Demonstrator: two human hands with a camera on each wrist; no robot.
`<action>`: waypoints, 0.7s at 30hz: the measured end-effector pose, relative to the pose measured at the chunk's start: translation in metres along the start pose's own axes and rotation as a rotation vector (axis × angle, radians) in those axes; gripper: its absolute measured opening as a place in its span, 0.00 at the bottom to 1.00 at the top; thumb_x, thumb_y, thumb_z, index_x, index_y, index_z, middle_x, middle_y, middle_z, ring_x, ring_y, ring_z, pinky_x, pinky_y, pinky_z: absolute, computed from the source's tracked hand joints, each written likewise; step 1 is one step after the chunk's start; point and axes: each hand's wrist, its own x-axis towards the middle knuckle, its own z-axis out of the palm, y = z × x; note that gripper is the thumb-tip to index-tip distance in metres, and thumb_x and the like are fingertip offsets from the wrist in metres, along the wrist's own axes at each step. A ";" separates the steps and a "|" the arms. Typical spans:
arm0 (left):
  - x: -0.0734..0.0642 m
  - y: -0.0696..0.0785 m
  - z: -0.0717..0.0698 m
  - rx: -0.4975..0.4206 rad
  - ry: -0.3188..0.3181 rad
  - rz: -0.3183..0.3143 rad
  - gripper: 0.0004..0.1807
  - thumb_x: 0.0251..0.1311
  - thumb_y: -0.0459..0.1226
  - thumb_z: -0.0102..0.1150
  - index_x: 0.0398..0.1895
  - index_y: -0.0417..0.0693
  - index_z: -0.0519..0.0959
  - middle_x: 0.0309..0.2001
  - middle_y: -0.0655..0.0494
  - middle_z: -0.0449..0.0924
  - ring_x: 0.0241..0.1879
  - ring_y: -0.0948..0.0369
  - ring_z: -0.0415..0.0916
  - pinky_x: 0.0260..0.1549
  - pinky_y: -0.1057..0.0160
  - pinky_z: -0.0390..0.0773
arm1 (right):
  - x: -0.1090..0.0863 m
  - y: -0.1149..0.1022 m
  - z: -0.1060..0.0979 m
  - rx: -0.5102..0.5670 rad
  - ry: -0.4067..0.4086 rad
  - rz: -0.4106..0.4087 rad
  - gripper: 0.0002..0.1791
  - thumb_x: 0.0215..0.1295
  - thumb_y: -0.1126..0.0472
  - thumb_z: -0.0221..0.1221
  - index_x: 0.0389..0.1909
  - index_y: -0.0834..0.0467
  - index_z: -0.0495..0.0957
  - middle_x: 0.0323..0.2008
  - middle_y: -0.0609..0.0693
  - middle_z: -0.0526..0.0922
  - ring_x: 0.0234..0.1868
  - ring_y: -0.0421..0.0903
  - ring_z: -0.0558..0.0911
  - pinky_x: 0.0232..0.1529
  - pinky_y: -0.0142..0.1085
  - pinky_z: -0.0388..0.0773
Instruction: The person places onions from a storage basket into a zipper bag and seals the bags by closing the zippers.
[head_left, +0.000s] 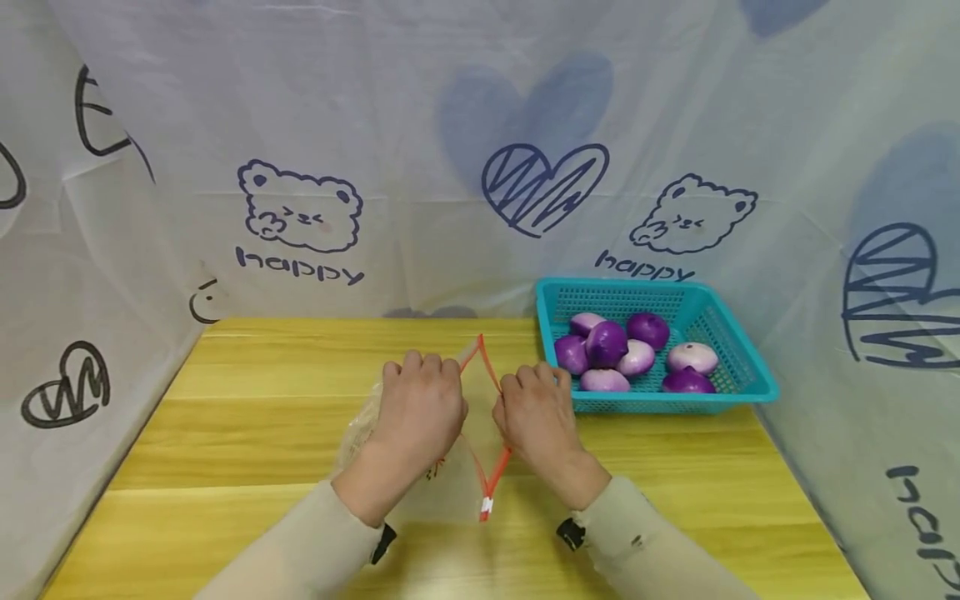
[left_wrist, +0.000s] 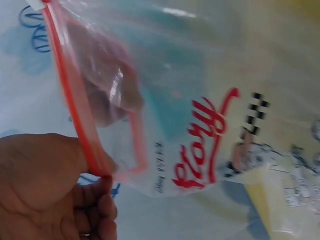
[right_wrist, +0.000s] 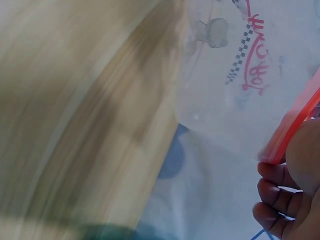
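Both hands hold a clear plastic zip bag [left_wrist: 165,100] by its red-edged mouth, which is spread apart into a diamond in the head view. My left hand [head_left: 422,408] grips the left rim, thumb and fingers pinching the red strip [left_wrist: 75,105]. On the opposite rim, my right hand [head_left: 542,421] pinches the red edge [right_wrist: 290,120] with its fingers curled. A white slider [head_left: 487,504] sits at the near corner of the mouth. Red lettering [left_wrist: 205,142] and a checkered print show on the bag's side. Nothing can be made out inside the bag.
A turquoise plastic basket [head_left: 738,392] stands at the back right, close to the right hand. Several purple onions [head_left: 606,344] lie in it, some paler. The wooden table [head_left: 247,417] meets a printed white cloth [head_left: 420,125] at the back and sides.
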 end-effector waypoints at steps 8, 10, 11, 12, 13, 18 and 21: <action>-0.004 0.001 0.010 0.007 -0.050 0.010 0.19 0.54 0.39 0.70 0.20 0.47 0.68 0.20 0.56 0.57 0.23 0.57 0.55 0.24 0.59 0.59 | -0.007 0.011 0.013 -0.030 -0.041 0.001 0.09 0.64 0.60 0.66 0.28 0.59 0.79 0.28 0.54 0.77 0.37 0.57 0.76 0.42 0.51 0.72; -0.003 0.000 0.006 0.000 -0.053 -0.036 0.18 0.53 0.38 0.68 0.18 0.47 0.67 0.19 0.55 0.60 0.22 0.56 0.59 0.24 0.58 0.60 | -0.008 0.015 0.016 -0.051 -0.058 0.020 0.08 0.63 0.61 0.65 0.28 0.60 0.79 0.28 0.54 0.77 0.36 0.57 0.75 0.38 0.48 0.69; -0.003 0.000 0.003 -0.007 -0.041 -0.055 0.17 0.52 0.37 0.68 0.18 0.47 0.67 0.18 0.55 0.61 0.22 0.55 0.60 0.24 0.58 0.60 | -0.009 0.017 0.017 -0.059 -0.065 0.030 0.08 0.63 0.62 0.65 0.28 0.60 0.79 0.27 0.54 0.77 0.36 0.57 0.75 0.37 0.47 0.68; -0.002 -0.001 0.002 -0.014 -0.025 -0.067 0.17 0.51 0.36 0.67 0.18 0.47 0.66 0.18 0.55 0.62 0.21 0.55 0.61 0.23 0.58 0.60 | -0.010 0.018 0.018 -0.062 -0.067 0.038 0.08 0.63 0.62 0.65 0.27 0.60 0.79 0.27 0.54 0.77 0.36 0.57 0.75 0.36 0.47 0.67; -0.001 -0.001 0.000 -0.016 -0.004 -0.063 0.16 0.50 0.35 0.66 0.17 0.47 0.66 0.18 0.55 0.61 0.21 0.55 0.61 0.23 0.58 0.60 | -0.010 0.019 0.019 -0.066 -0.065 0.043 0.08 0.64 0.62 0.65 0.27 0.60 0.79 0.27 0.54 0.76 0.36 0.57 0.75 0.36 0.47 0.67; -0.001 -0.002 0.008 -0.043 0.018 0.021 0.19 0.50 0.35 0.67 0.17 0.48 0.63 0.20 0.58 0.50 0.22 0.57 0.52 0.24 0.60 0.56 | -0.009 0.019 0.022 -0.061 -0.019 0.006 0.10 0.66 0.59 0.65 0.27 0.58 0.79 0.27 0.53 0.77 0.35 0.56 0.75 0.35 0.47 0.68; -0.003 -0.001 0.017 -0.058 0.023 0.042 0.20 0.51 0.35 0.66 0.17 0.49 0.62 0.21 0.59 0.47 0.22 0.58 0.50 0.24 0.60 0.55 | -0.009 0.016 0.025 -0.060 -0.011 -0.009 0.11 0.65 0.58 0.64 0.25 0.57 0.78 0.26 0.52 0.76 0.34 0.55 0.74 0.35 0.46 0.67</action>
